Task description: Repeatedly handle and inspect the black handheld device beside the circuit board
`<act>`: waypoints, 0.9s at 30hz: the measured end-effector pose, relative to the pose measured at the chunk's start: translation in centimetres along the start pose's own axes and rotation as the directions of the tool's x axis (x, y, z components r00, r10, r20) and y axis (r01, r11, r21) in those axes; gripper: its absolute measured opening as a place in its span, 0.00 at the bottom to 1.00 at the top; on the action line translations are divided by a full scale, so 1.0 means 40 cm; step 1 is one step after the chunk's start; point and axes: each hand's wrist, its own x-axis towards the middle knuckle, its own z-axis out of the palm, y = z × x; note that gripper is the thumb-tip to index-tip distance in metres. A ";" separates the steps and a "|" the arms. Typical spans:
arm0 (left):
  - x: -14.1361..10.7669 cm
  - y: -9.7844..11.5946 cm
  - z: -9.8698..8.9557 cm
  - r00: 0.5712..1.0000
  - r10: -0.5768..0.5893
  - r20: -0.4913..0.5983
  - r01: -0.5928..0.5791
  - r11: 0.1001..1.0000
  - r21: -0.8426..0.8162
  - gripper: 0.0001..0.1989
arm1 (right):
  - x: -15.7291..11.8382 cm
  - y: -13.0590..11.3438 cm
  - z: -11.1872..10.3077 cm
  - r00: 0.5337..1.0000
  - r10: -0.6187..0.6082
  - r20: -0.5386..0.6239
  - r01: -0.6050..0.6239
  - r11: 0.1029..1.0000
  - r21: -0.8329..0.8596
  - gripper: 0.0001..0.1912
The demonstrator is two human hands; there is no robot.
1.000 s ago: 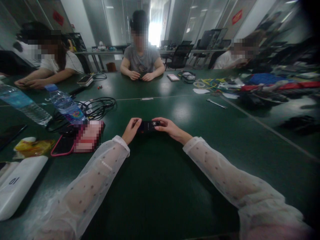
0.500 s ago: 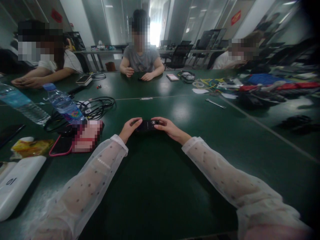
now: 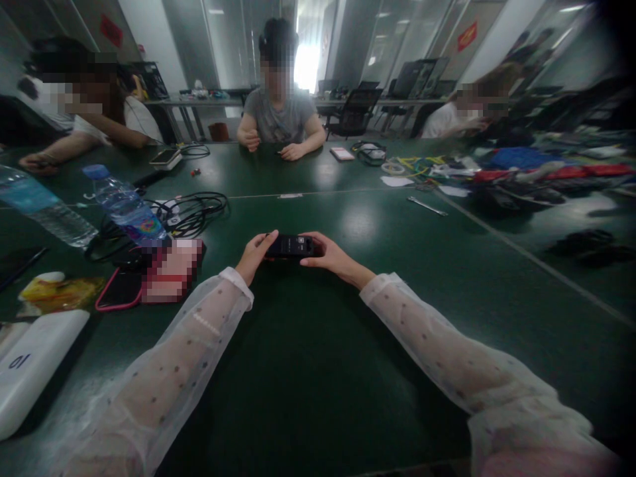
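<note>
A small black rectangular device with pale print and a square mark on its face is held between both hands over the green tabletop. At its left end, my left hand is closed, the thumb on the upper left corner and the other fingers mostly hidden behind. The right end sits within my right hand, whose fingers curl over the far side while the thumb lies along the near lower edge. Sheer white dotted sleeves cover both forearms.
To the left are two water bottles, coiled black cables, a red-edged phone, a yellow packet and a white power bank. A wrench and tangled wires lie right. Other people sit around the table.
The device has shifted slightly left and its face shows more. My right thumb has moved off the face to the near lower edge. My left thumb has slid toward the upper edge.
</note>
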 end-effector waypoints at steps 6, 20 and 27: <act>0.010 -0.009 -0.008 0.999 0.003 0.042 -0.003 1.000 0.004 0.24 | -0.004 0.010 0.021 0.989 -0.105 -0.108 0.079 0.972 -0.223 0.28; 0.017 0.006 -0.012 0.987 -0.069 0.148 0.078 0.995 -0.058 0.24 | -0.007 0.024 0.033 0.982 -0.103 -0.156 0.043 0.936 -0.348 0.24; 0.021 0.015 -0.018 0.982 -0.110 0.151 0.119 0.992 -0.051 0.20 | -0.005 0.041 0.030 0.977 -0.134 -0.166 0.057 0.914 -0.402 0.24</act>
